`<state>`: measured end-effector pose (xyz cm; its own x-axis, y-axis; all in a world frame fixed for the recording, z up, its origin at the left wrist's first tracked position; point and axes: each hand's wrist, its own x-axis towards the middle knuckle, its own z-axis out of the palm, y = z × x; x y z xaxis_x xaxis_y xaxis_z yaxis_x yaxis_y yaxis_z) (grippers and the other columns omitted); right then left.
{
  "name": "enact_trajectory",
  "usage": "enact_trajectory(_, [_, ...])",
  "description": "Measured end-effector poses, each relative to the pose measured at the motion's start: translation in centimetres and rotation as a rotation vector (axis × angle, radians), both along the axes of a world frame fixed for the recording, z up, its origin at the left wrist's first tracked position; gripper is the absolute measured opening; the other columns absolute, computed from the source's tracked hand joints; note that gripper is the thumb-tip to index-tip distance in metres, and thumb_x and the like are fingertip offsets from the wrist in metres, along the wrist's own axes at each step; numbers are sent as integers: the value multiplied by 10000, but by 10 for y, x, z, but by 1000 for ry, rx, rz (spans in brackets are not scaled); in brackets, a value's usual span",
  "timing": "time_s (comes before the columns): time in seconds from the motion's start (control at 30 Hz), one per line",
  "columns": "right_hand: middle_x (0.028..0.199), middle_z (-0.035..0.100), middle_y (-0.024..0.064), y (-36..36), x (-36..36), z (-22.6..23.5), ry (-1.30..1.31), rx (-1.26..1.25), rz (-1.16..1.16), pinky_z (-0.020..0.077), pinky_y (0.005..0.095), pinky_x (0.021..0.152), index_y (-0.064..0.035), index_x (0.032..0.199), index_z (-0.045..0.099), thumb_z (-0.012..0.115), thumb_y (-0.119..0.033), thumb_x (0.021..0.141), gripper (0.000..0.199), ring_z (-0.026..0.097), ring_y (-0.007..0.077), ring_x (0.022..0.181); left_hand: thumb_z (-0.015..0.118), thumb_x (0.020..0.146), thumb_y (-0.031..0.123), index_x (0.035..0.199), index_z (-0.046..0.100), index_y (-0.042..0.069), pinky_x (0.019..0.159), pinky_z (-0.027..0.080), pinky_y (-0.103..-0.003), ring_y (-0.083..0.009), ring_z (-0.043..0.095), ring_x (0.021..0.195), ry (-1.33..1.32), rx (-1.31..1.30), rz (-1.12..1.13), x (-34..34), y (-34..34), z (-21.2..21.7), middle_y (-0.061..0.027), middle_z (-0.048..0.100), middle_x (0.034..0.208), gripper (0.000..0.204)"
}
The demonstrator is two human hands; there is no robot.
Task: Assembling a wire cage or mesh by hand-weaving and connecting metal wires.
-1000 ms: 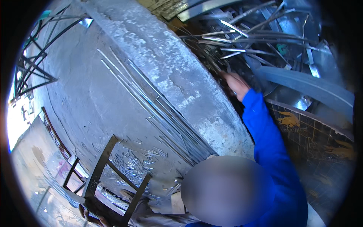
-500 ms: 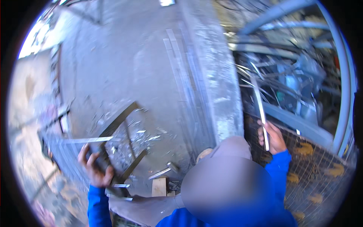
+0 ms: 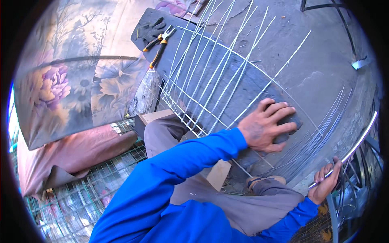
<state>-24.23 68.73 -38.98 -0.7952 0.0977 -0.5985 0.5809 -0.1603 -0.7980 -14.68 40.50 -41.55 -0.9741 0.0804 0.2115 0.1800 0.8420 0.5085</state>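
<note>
Metal strip (image 3: 362,137) runs through the right grip (image 3: 326,180), longer end pointing away.

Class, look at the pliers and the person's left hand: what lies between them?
In the head view, a lattice of thin pale rods lies between the pliers and the left hand, over a dark board.

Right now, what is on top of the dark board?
On the dark board are a dark glove, orange-handled pliers, and a lattice of thin rods extending past its edges. The left hand covers part of its right end; what lies beneath cannot be seen.
</note>
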Motion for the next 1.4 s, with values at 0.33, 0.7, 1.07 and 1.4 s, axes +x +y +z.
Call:
enact_trajectory(0.33, [730,406,-50,-43,97,27,61,216,-304,263,189,393,-55,1267,543,541,-434,1074,426,325,11,479,732,828,370,1238,598,150,1119,277,-543,-327,437,1368,89,129,20,-5,4,-3,-153,499,1414,484])
enact_trajectory(0.7, [709,410,-48,-88,198,35,228,243,-444,269,197,397,-86,1171,562,571,-411,1063,342,339,15,472,764,822,204,986,699,76,1039,429,-488,-321,585,1212,285,449,-262,22,-55,12,-136,641,1215,218])
enact_trajectory(1.07, [714,493,-62,-99,235,35,535,762,126,351,267,570,-33,1033,670,697,-273,993,244,404,46,654,756,895,377,1251,629,32,1005,477,-453,-390,604,1141,22,55,448,64,-332,5,-254,634,1193,512])
enact_trajectory(1.4, [746,647,53,-132,321,65,425,866,378,461,302,606,1,1212,665,753,-224,941,362,560,92,666,790,847,435,1332,589,2,966,496,-452,-352,627,1098,19,295,476,61,-332,-35,-206,690,1094,680])
